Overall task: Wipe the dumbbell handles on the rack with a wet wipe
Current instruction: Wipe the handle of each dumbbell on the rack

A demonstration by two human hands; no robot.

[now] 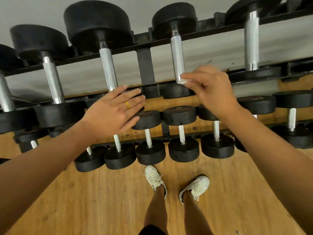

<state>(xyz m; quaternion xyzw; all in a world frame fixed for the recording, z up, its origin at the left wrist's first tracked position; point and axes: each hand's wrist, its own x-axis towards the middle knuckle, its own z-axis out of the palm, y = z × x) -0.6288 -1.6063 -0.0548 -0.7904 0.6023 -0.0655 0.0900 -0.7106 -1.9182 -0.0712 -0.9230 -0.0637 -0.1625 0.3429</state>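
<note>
A black rack (145, 65) carries black dumbbells with knurled silver handles on an upper and a lower tier. My right hand (213, 89) pinches a small white wet wipe (184, 81) against the near end of one upper handle (177, 58). My left hand (113, 109), with a yellow ring, lies flat with straight fingers on the near black head of the neighbouring dumbbell, just below its handle (108, 67). More upper handles show at the left (51, 77) and right (251, 41).
Smaller dumbbells (150, 138) fill the lower tier near the wooden floor (101, 200). My legs and white shoes (155, 178) stand close in front of the rack. A pale wall (33, 11) is behind it.
</note>
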